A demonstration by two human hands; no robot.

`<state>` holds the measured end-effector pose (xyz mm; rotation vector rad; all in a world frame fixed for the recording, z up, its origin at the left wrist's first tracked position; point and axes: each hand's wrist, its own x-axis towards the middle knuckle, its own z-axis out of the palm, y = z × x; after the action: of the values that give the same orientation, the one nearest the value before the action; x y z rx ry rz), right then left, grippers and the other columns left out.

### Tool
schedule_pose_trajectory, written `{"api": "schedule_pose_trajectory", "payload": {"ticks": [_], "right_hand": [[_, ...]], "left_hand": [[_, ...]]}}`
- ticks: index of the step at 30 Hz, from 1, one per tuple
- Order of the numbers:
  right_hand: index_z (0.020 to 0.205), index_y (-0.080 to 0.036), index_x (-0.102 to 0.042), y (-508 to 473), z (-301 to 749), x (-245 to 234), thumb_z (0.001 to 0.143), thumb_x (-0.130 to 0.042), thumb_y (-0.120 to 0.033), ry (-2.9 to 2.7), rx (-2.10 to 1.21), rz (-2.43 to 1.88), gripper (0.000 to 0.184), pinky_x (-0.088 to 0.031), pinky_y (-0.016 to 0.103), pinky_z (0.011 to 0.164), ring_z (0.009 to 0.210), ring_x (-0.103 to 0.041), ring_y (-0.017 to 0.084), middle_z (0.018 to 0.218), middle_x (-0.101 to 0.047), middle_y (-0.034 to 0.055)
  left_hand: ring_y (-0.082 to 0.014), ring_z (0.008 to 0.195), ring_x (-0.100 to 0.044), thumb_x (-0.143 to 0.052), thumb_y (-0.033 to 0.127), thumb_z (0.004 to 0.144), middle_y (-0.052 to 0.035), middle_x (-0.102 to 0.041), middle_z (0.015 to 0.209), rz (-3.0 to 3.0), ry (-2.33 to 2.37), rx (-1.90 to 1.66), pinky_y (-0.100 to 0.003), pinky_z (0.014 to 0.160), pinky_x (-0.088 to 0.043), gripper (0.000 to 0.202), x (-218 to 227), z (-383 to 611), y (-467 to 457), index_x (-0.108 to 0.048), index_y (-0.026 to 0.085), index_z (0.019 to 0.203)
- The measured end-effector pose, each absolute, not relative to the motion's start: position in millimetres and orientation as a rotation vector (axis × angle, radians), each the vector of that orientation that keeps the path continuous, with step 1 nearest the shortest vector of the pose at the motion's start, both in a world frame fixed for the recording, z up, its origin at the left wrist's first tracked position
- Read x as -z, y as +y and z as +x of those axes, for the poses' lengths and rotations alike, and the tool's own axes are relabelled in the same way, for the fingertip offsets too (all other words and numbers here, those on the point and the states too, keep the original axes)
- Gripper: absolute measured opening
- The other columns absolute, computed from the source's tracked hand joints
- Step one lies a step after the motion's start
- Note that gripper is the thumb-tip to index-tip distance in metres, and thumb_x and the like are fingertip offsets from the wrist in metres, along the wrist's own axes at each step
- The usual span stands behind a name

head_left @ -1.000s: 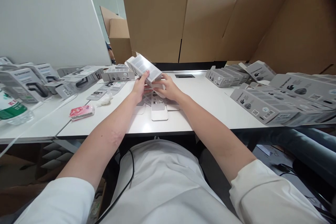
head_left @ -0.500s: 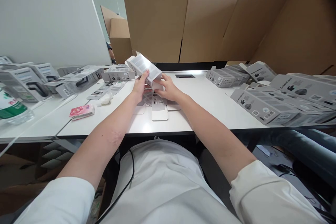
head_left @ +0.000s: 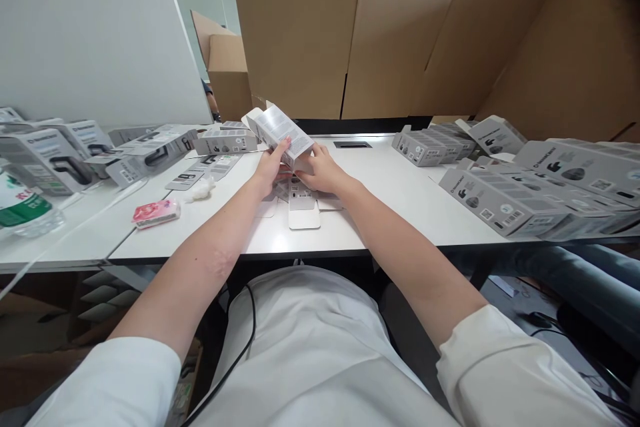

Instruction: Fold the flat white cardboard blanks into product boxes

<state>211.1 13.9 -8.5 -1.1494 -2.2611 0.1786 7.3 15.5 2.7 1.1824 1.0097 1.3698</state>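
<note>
A small grey and white product box [head_left: 280, 131] is held tilted above the white table [head_left: 390, 200], its far flap standing up. My left hand [head_left: 270, 170] grips its near left side, fingers wrapped on it. My right hand [head_left: 320, 170] holds its near right end, fingers curled at the end flap. Under both hands lie flat unfolded box blanks [head_left: 303, 203] with barcodes.
Grey boxes lie in a stack at the right [head_left: 505, 203] and further back [head_left: 430, 147]. More boxes [head_left: 150, 153] sit at the left, with a pink packet [head_left: 156, 212], a crumpled tissue [head_left: 200, 190] and a green-labelled bottle [head_left: 23, 210]. Tall cardboard cartons [head_left: 390, 27] stand behind. Another person's leg [head_left: 575, 280] shows at the right.
The box has turned and shifted a little to the right in my hands, and its far flap now stands up. My fingers have shifted slightly on it.
</note>
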Motion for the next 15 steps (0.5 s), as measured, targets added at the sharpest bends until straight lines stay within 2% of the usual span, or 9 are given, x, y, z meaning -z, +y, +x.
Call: {"api": "schedule_pose_trajectory", "payload": {"ticks": [7, 15], "right_hand": [[0.189, -0.03, -0.06, 15.4, 210.0, 10.1, 0.112, -0.077, -0.036, -2.279, -0.227, -1.146, 0.08, -0.041, 0.076, 0.148, 0.181, -0.034, 0.05, 0.197, -0.036, 0.0164], [0.193, -0.031, -0.054, 16.8, 208.4, 12.1, 0.113, -0.082, -0.046, -2.286, -0.258, -1.153, 0.086, -0.039, 0.074, 0.15, 0.181, -0.038, 0.049, 0.198, -0.035, 0.0183]], "left_hand": [[-0.0309, 0.096, -0.087, -0.099, 0.083, 0.087, -0.0125, -0.087, 0.109, 1.153, 1.041, -1.374, -0.04, 0.08, -0.069, 0.07, -2.0, 6.7, 17.6, -0.081, 0.025, 0.123], [-0.0298, 0.096, -0.087, -0.095, 0.08, 0.094, -0.0142, -0.089, 0.12, 1.142, 1.058, -1.376, -0.038, 0.077, -0.069, 0.063, -1.2, 5.4, 20.8, -0.081, 0.025, 0.122]]}}
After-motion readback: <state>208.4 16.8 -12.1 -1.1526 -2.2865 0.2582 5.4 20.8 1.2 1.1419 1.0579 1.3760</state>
